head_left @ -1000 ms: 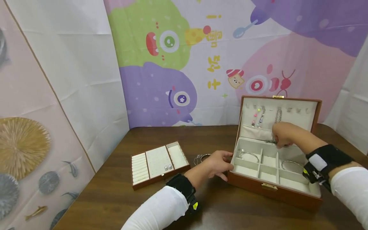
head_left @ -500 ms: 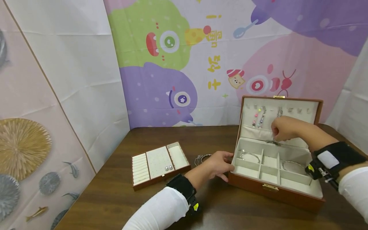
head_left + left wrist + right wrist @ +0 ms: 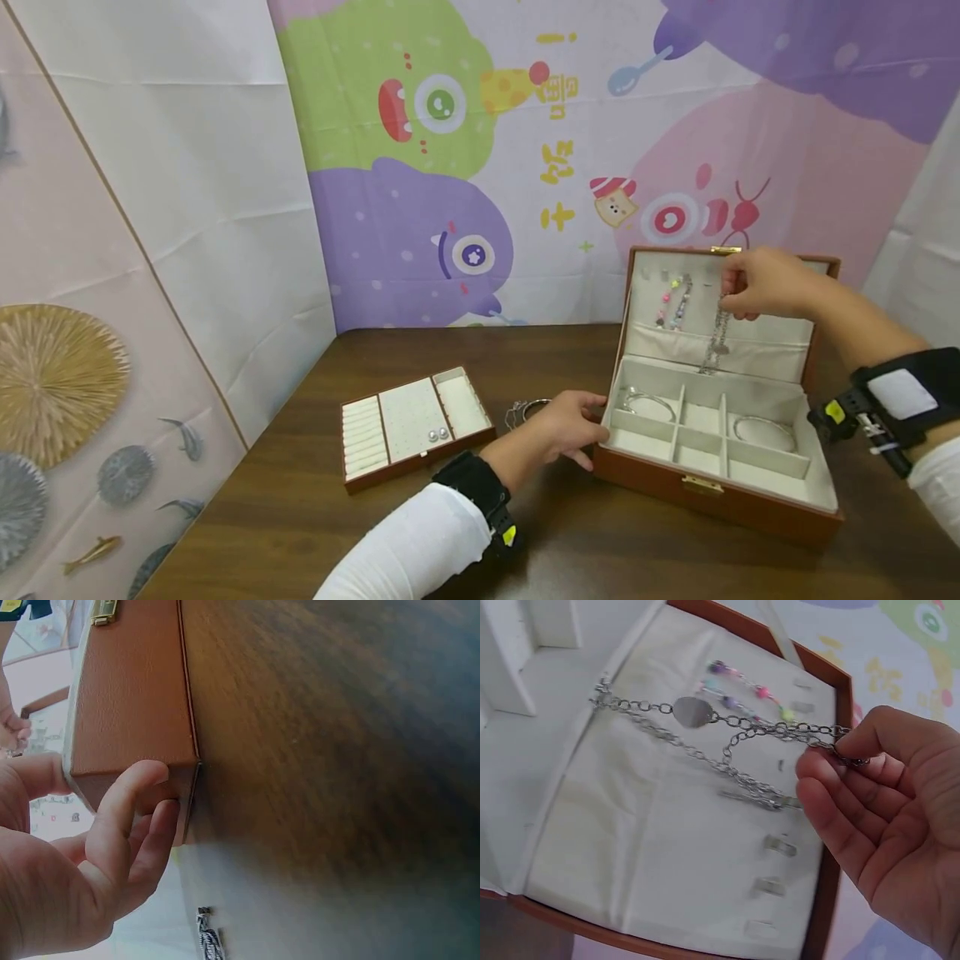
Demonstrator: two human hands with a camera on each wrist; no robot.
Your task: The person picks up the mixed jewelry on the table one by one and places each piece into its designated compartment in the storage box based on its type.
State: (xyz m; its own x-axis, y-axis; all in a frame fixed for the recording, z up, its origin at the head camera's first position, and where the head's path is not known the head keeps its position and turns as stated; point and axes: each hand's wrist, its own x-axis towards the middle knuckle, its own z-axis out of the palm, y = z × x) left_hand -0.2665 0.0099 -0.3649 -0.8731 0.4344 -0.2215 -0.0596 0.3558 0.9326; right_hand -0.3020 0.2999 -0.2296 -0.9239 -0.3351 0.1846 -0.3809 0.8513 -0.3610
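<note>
My right hand (image 3: 765, 283) pinches a silver chain necklace (image 3: 717, 337) between thumb and fingers, in front of the raised lid of a brown jewelry box (image 3: 750, 504). Its lower end trails down to the lid pocket's foot. In the right wrist view a round metal disc (image 3: 694, 712) shows on the stretched chain, and part of the chain runs to one of the lid hooks (image 3: 781, 844). My left hand (image 3: 562, 429) grips the box's left front corner, thumb at the rim and fingers (image 3: 154, 847) bent against the side. Beaded bracelets (image 3: 682, 302) hang from the lid, left of the necklace.
Silver bangles lie in two compartments, one bangle (image 3: 651, 405) at left and another bangle (image 3: 765, 433) at right. Left of the box sits a divided tray (image 3: 408, 408) with two pearl earrings (image 3: 438, 434). More silver jewelry (image 3: 516, 414) lies behind my left hand.
My right hand has risen from the lid's foot towards its top edge, drawing the necklace upward. My left hand stays at the box corner.
</note>
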